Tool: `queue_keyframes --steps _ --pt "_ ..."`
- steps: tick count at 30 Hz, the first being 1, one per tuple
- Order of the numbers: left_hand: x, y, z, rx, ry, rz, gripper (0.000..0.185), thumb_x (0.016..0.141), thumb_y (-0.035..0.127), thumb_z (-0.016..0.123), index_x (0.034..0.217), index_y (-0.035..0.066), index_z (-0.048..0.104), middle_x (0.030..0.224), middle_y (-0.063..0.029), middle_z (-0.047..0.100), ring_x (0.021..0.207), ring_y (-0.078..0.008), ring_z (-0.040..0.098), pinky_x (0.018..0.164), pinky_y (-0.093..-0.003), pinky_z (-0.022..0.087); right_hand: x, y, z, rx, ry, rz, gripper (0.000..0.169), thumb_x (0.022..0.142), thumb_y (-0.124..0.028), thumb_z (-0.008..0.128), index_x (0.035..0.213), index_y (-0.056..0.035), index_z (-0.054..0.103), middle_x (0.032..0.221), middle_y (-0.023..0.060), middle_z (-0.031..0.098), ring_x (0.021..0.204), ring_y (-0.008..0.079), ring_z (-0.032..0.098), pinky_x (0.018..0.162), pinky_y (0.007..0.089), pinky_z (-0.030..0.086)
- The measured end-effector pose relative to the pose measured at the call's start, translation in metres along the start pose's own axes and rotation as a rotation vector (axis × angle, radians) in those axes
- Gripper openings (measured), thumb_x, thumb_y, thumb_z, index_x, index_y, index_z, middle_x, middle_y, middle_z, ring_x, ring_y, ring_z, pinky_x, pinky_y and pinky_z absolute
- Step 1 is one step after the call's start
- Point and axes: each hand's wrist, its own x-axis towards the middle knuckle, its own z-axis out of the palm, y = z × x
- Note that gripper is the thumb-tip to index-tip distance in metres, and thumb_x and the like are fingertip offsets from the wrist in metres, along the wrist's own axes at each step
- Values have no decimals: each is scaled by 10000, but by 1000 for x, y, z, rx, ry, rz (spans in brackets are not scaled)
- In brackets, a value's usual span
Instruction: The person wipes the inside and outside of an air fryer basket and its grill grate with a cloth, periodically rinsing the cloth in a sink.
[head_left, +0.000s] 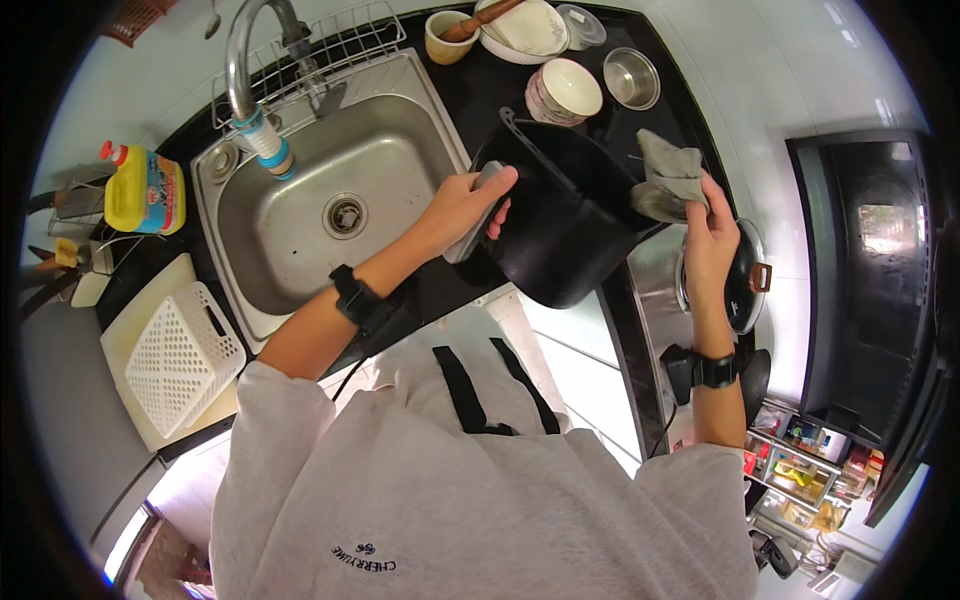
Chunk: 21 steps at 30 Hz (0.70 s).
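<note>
My left hand (480, 206) grips the grey handle (475, 225) of a black pot-like container (559, 247), which is tilted above the counter edge to the right of the sink. A thin black bar stands up along its rim. In my right hand (711, 229) is a folded grey cloth (670, 169), pinched between thumb and fingers at the container's right rim. Part of the cloth hangs by the opening. The container's inside is dark, and its bottom cannot be seen.
Behind the container stand stacked bowls (566, 90), a steel bowl (631, 79) and a mortar (450, 37). The steel sink (337, 202) has a curved faucet (240, 67) over it. A white perforated basket (184, 360) lies at left; a glass lid (742, 277) is beside my right wrist.
</note>
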Motion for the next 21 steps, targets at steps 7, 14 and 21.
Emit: queue_keyframes --steps 7,14,21 --pt "-60 68 17 8 167 27 595 820 623 473 723 37 511 604 -25 503 468 -116 483 460 -241 407 -59 -84 102 -643 -371 -765 312 642 -53 623 948 4 602 1095 106 557 1063 294 512 931 381 411" --pt "-89 84 33 -125 462 211 608 795 634 501 724 30 500 589 -51 495 456 -143 485 438 -277 419 -92 -19 75 -532 -555 -965 273 692 -59 607 962 -18 614 1048 66 579 1116 234 485 1005 413 335" --pt "-109 96 89 -275 558 368 602 801 635 489 771 35 458 595 -42 460 483 -137 459 458 -277 420 -88 -27 57 -346 -270 -1017 321 699 -42 595 1018 -37 570 1023 51 563 1153 230 461 992 418 347"
